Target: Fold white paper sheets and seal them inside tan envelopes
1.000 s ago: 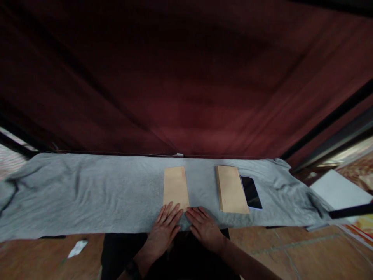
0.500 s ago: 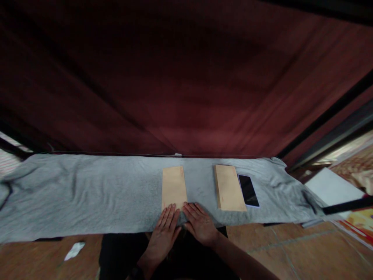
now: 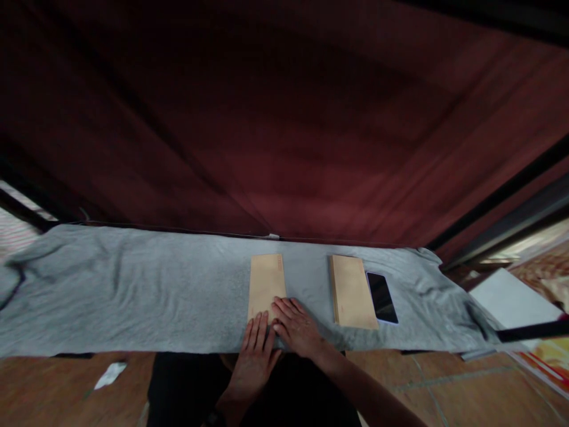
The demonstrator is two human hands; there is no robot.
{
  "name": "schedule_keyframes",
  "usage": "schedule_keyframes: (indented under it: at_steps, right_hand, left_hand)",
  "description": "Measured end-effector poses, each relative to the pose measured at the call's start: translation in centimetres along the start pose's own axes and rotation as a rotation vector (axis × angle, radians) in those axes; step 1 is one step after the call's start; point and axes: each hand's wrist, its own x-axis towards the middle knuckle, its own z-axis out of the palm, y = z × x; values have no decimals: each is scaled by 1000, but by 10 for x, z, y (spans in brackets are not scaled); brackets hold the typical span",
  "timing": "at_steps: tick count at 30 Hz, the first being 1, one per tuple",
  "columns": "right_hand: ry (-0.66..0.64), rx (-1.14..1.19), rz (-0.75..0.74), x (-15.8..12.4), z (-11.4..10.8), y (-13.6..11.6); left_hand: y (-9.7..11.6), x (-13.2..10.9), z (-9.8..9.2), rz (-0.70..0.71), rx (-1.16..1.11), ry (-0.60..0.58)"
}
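A tan paper envelope [image 3: 267, 281] with small red print lies flat on the grey cloth in front of me. The fingertips of my left hand [image 3: 256, 350] rest on its near left edge, fingers stretched out. My right hand [image 3: 296, 326] lies on its near right corner, fingers extended and nothing gripped. To the right sits a stack of similar envelopes [image 3: 354, 290], with a dark-screened phone [image 3: 381, 296] close beside it.
A grey cloth [image 3: 155, 284] covers the long narrow surface, backed by a dark red curtain [image 3: 284, 148]. Dark frame bars [image 3: 502, 193] slant at the right, near a white board [image 3: 513, 296]. Crumpled white paper [image 3: 110, 375] lies on the tiled floor [image 3: 427, 379].
My right hand has slid slightly forward and left, further onto the envelope. My left hand stays at the near edge. The view has tilted a little.
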Motion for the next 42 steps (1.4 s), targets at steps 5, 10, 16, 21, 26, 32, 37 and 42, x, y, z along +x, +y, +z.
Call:
schedule_keyframes:
  at_steps: [5,10,16,21,26,32,37,42]
  right_hand:
    - [-13,-42,30,31,10,23]
    - [-31,-66,67,63,22,48]
    - [17,-89,165,90,30,66]
    - [-3,-109,201,96,35,60]
    - [-45,-113,117,84,43,44]
    - [-33,-81,117,83,37,44]
    - [-43,-76,195,85,27,43]
    - [-25,-23,63,38,16,23]
  left_hand:
    - [3,3,0,-26,3,-5]
    - [11,7,-6,-69,19,-77]
    - [21,13,-13,-136,11,-125]
    - [25,18,-15,-166,20,-162]
    - [25,19,-13,-165,19,-171]
    - [26,23,-17,-145,55,-246]
    - [26,25,-18,-178,-1,-247]
    - [27,23,-13,-182,-16,-255]
